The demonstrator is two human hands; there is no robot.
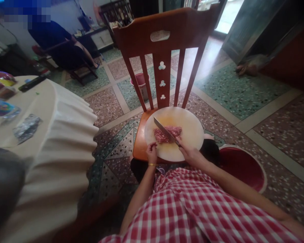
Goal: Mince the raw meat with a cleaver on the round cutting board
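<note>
A round, pale chopping board (192, 136) lies on the seat of a wooden chair in front of me. Chopped raw meat (161, 136) is spread in a patch across its middle. My right hand (188, 153) grips the handle of a kitchen knife (162, 127), whose blade slants over the meat with its tip toward the far left. At the board's near left edge is my left hand (152, 150), fingers curled together. Whether those fingers hold anything is hidden.
The chair's tall back (164, 33) rises behind the board. To the right stands a red basin (240, 168) on the floor. A cloth-covered table (66, 135) is on the left. Beyond the chair is a bucket (143, 91); a person (55, 40) sits at the far left.
</note>
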